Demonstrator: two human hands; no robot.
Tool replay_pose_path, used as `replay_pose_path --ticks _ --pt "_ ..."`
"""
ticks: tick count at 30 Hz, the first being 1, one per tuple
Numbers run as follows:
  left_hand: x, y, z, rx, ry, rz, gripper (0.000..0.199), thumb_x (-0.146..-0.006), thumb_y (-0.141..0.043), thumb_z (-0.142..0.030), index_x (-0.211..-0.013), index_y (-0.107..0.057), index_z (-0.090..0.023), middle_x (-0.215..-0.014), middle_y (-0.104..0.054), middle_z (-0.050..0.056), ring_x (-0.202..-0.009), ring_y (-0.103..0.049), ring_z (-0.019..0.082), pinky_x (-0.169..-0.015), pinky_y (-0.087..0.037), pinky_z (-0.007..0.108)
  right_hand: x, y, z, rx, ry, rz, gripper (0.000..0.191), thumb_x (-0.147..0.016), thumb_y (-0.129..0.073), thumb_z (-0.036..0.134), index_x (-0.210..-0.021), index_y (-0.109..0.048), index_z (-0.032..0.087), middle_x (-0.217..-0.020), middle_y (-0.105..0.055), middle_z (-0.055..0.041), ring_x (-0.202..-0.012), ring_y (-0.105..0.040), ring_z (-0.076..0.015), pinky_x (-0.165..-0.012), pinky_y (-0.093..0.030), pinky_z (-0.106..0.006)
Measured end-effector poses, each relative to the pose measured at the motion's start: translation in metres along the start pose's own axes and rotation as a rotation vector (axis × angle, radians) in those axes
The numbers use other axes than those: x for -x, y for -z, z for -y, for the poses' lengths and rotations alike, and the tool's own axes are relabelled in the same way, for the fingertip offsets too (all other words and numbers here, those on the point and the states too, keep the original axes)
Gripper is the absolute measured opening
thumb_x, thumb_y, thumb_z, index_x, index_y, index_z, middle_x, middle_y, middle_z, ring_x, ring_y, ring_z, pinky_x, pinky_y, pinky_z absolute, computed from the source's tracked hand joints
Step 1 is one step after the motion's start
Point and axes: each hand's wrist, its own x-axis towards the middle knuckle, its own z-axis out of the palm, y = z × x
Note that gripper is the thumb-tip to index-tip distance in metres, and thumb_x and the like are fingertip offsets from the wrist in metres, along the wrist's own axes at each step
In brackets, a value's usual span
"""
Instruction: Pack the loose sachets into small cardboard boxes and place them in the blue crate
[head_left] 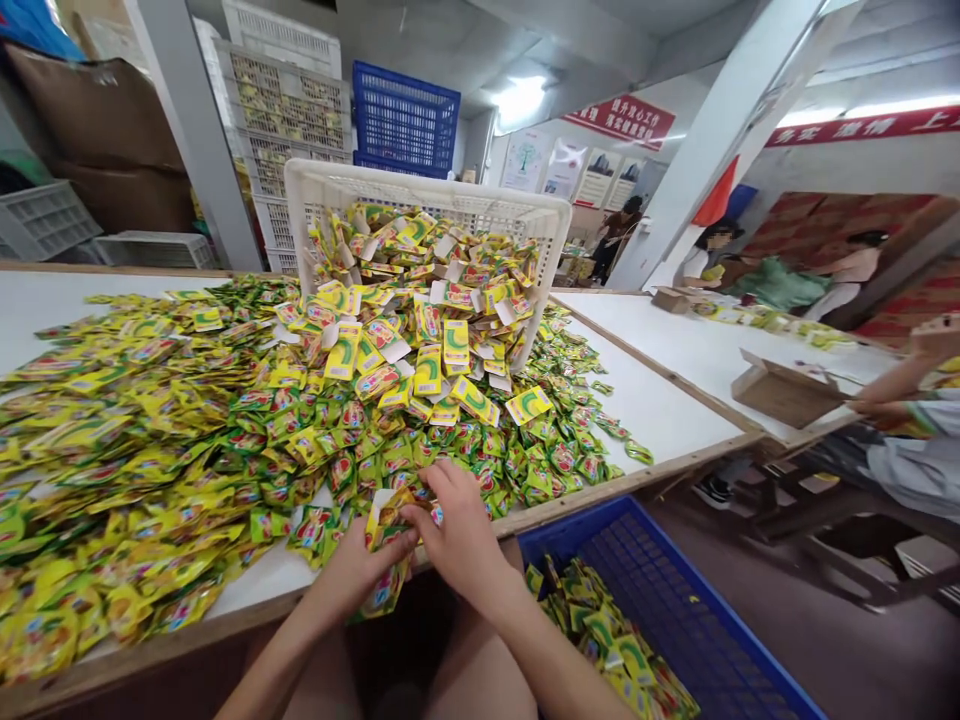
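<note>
At the table's front edge, my left hand (360, 565) is closed around a small yellow carton (379, 522) whose white flap stands up. A green and yellow sachet (384, 592) shows below the thumb of that hand. My right hand (459, 530) is bent at the carton's open end, fingers pinched on a small shiny packet (405, 500), mostly hidden by the fingers. Just beyond both hands lies a heap of green sachets (360, 430), with a pile of yellow sachets (135, 420) to its left.
A tipped white plastic basket (551, 290) spills open yellow cartons (427, 370) onto the heap. Beside my right leg, a blue crate (697, 600) holds filled-looking cartons and sachets. Stacked crates (289, 130) stand behind. Other people work at a table (720, 360) on the right, near a cardboard box (784, 390).
</note>
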Motion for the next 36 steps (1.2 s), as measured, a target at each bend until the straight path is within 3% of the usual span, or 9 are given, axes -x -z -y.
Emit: replay_pose_path --ticks 4,8,16,21,27,33,36 --pt "-0.002 0.001 -0.001 -0.084 -0.021 0.024 0.044 -0.073 -0.058 -0.043 -0.104 -0.061 -0.012 -0.103 -0.068 0.011 -0.093 -0.062 0.028 -0.084 -0.047 0.035 -0.002 -0.007 -0.004 0.042 -0.073 0.005 0.021 -0.077 -0.058 0.018 -0.096 -0.053 0.018 -0.095 -0.054 -0.0071 -0.091 -0.048 -0.0227 -0.079 -0.039 -0.036" --pt "0.001 -0.001 -0.001 -0.064 -0.014 0.005 0.044 -0.073 -0.058 -0.042 -0.106 -0.06 -0.013 -0.102 -0.068 0.01 -0.093 -0.062 0.027 -0.08 -0.049 0.034 -0.004 -0.007 -0.007 0.027 -0.081 0.033 0.013 -0.075 -0.058 0.016 -0.085 -0.052 0.018 -0.088 -0.054 -0.0055 -0.083 -0.048 -0.0206 -0.072 -0.039 -0.032" --pt "0.003 -0.001 -0.004 0.017 0.078 0.136 0.032 -0.072 -0.059 -0.042 -0.085 -0.061 -0.013 -0.065 -0.067 0.003 -0.057 -0.061 0.019 -0.058 -0.048 0.029 -0.006 0.005 -0.014 -0.086 -0.021 0.073 0.009 -0.074 -0.057 0.012 -0.078 -0.051 0.019 -0.08 -0.052 -0.0022 -0.074 -0.047 -0.0173 -0.065 -0.037 -0.028" --pt "-0.001 0.002 -0.001 0.016 0.058 0.076 0.031 -0.068 -0.064 -0.041 -0.083 -0.06 -0.014 -0.069 -0.064 0.0 -0.061 -0.057 0.017 -0.057 -0.045 0.025 -0.007 0.013 -0.008 -0.117 0.075 0.184 0.013 -0.074 -0.058 0.008 -0.079 -0.054 0.019 -0.08 -0.054 -0.0009 -0.076 -0.049 -0.0162 -0.066 -0.037 -0.026" --pt "-0.003 0.004 -0.005 -0.102 -0.042 0.128 0.025 -0.069 -0.064 -0.037 -0.079 -0.061 -0.015 -0.071 -0.063 0.0 -0.068 -0.056 0.017 -0.064 -0.044 0.024 -0.01 0.014 -0.009 -0.238 0.093 0.277 0.011 -0.075 -0.06 0.01 -0.081 -0.058 0.019 -0.081 -0.057 0.0 -0.079 -0.053 -0.0152 -0.071 -0.04 -0.026" --pt "-0.01 0.005 -0.008 -0.082 -0.088 0.038 0.03 -0.069 -0.062 -0.036 -0.091 -0.064 -0.014 -0.084 -0.067 0.003 -0.081 -0.058 0.021 -0.073 -0.046 0.028 -0.006 -0.002 -0.004 -0.186 -0.007 0.056 0.016 -0.075 -0.064 0.015 -0.088 -0.059 0.021 -0.085 -0.061 -0.0014 -0.084 -0.052 -0.0182 -0.079 -0.038 -0.033" --pt "-0.016 0.011 -0.008 -0.036 -0.142 0.024 0.032 -0.069 -0.062 -0.034 -0.095 -0.065 -0.015 -0.089 -0.068 0.004 -0.085 -0.059 0.022 -0.076 -0.047 0.028 -0.004 -0.011 0.002 -0.086 0.052 -0.025 0.002 -0.077 -0.064 0.023 -0.078 -0.063 0.023 -0.109 -0.055 -0.0061 -0.106 -0.043 -0.0245 -0.09 -0.032 -0.041"
